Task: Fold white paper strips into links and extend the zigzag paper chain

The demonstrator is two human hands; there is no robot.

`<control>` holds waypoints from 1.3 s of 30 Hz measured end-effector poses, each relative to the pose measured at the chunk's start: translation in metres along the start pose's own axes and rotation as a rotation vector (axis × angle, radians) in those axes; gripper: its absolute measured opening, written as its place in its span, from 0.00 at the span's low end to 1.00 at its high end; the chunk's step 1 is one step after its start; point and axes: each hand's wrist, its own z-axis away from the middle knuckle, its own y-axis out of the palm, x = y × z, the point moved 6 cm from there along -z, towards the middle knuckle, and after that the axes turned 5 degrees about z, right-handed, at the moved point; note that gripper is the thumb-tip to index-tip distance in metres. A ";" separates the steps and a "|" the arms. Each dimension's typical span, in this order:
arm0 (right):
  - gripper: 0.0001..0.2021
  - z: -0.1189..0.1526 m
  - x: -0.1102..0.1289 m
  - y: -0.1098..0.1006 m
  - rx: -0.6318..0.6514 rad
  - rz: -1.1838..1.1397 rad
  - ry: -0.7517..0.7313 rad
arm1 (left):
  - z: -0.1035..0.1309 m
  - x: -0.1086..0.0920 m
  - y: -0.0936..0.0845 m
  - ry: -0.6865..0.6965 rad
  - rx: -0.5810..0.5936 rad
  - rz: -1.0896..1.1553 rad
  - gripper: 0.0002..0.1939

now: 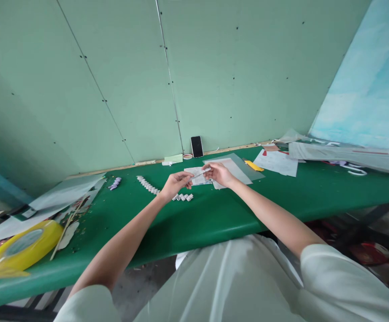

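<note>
Between my two hands stretches a narrow whitish paper strip, raised over the table. My left hand pinches its left end, while the fingers of my right hand are closed on the other end. Below and behind the left hand lies a zigzag chain of folded white paper; the hand and wrist hide its middle part. Printed paper lies beyond the strip, partly covered by my fingers. A small purple folded piece rests farther left.
A phone leans against the green wall. Right of my hands are white sheets, a yellow cutter and more papers. A large roll of yellow tape and a thin stick lie at the left front edge.
</note>
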 end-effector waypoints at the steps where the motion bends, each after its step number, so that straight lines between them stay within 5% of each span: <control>1: 0.17 -0.001 -0.001 0.000 -0.013 0.025 -0.009 | 0.000 0.000 0.001 0.011 0.000 -0.056 0.26; 7: 0.19 -0.004 -0.008 -0.004 -0.078 0.218 -0.062 | 0.003 0.006 0.003 -0.078 0.042 -0.170 0.34; 13: 0.17 -0.002 -0.005 0.004 0.017 0.300 -0.085 | 0.009 0.015 0.016 -0.304 0.214 0.083 0.27; 21: 0.18 0.002 0.002 0.012 0.075 0.347 -0.097 | 0.015 0.017 0.024 -0.376 0.298 0.125 0.26; 34: 0.19 0.002 0.004 0.011 0.095 0.376 -0.072 | 0.011 0.021 0.016 -0.352 0.254 -0.021 0.30; 39: 0.24 0.002 0.000 0.022 -0.129 0.223 -0.139 | 0.006 0.021 0.017 -0.229 0.178 -0.032 0.30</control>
